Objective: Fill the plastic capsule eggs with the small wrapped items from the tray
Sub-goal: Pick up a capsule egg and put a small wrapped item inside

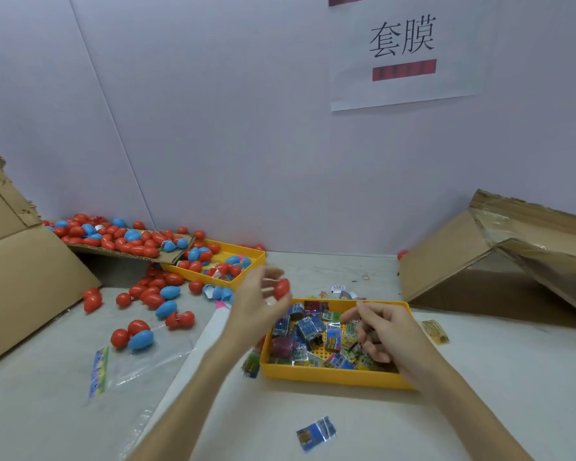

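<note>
Head view: left hand raised above the near yellow plastic tray, grip closed on a red plastic capsule egg pinched at the fingertips. Right hand down inside that tray, fingers curled among the small foil-wrapped packets; whether one is actually pinched, cannot tell. More red and blue capsule eggs scattered loose over the grey bench to the left, others heaped on a cardboard flap and in a second yellow tray farther back. One stray blue packet lying near the front edge, a clear plastic bag at left.

Egg likely light, hard-shelled and smooth, so prone to slipping or rolling; best held across the widest part, near the seam. Packets probably light, crinkly and slick; best pinched at a flat sealed edge, one at a time.
</note>
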A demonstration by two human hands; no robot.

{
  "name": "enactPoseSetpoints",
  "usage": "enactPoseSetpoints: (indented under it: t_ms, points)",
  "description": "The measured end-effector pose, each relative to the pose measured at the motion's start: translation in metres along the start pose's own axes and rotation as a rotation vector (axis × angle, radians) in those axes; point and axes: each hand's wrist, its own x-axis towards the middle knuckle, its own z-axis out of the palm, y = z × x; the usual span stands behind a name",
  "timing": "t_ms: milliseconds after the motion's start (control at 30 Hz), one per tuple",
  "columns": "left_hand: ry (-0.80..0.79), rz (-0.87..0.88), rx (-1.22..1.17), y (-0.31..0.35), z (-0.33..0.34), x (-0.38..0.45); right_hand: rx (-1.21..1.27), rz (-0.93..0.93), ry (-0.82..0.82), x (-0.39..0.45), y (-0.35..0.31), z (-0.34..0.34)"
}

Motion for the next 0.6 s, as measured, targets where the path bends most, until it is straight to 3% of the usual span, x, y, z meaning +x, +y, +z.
enactPoseSetpoints:
  t_ms: [67, 167, 233, 400, 600]
  points:
    - [-0.024, 0.035, -0.027, 0.010, 0.016, -0.024, -0.104, -0.080, 0.050, -0.002, 0.001, 0.001]
    - [-0.020, 0.085, -0.024, 0.018, 0.026, -0.042, -0.521, -0.303, 0.186, -0.009, 0.006, 0.006]
    - [0.013, 0.116, -0.033, 0.019, 0.024, -0.045, -0.745, -0.422, 0.180, -0.011, 0.010, 0.013]
    - [0.052, 0.079, -0.141, 0.016, 0.010, -0.045, -1.045, -0.258, 0.135, -0.001, 0.007, 0.025]
    - [0.016, 0.045, -0.210, 0.020, 0.014, -0.049, -1.046, -0.263, 0.158, 0.001, 0.011, 0.025]
